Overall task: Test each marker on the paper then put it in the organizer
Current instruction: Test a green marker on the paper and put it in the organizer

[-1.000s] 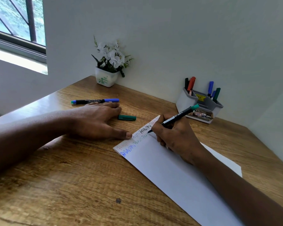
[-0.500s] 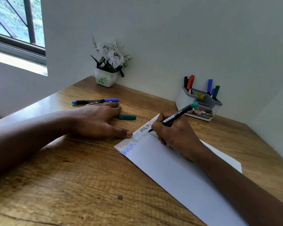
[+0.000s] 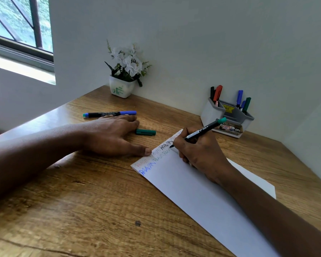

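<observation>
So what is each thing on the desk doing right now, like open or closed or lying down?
green marker: uncapped, tip on the paper
green cap: off, lying on the table
blue marker: capped, lying on the table
paper: flat, writing along its top edge
organizer: upright, standing markers inside
left hand: flat on the table
right hand: gripping the green marker
flower pot: upright

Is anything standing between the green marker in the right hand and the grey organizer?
Nothing visible. Only a corner of the paper and bare desk lie between the green marker in the right hand and the organizer. A green cap lies apart, by the left hand.
</observation>
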Tool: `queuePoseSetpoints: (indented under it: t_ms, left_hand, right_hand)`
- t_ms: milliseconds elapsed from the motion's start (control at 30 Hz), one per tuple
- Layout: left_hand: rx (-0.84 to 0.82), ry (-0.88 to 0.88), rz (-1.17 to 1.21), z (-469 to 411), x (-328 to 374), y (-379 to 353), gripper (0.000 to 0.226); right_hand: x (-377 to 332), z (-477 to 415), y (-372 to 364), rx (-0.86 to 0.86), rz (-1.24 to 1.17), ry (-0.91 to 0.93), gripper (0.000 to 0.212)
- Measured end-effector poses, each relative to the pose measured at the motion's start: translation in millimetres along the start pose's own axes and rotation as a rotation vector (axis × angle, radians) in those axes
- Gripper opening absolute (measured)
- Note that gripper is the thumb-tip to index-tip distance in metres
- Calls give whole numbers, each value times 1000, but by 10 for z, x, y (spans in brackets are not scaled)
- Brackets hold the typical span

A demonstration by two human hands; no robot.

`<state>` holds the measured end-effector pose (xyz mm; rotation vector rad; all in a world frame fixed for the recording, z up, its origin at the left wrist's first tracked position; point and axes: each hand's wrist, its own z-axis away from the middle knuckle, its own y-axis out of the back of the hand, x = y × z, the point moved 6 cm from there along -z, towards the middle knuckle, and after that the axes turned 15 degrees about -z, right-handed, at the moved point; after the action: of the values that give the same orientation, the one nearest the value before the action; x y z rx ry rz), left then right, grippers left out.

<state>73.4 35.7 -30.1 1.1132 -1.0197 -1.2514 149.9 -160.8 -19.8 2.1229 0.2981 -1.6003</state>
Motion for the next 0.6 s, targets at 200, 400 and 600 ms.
queuePoseSetpoints:
  t_ms: [200,400,600]
  left_hand:
    - [10,-8,9,-22,-7,-3,121]
    - [62,-38,-3,-29,-35,6,128]
    - [465,-29,65,-36,-40,146,67]
  right_hand:
    - [5,-4,10,40,19,19,19]
    - [43,-11,61,76,-138,-26,12]
    - [85,-50,93,-10,-461,-89,19]
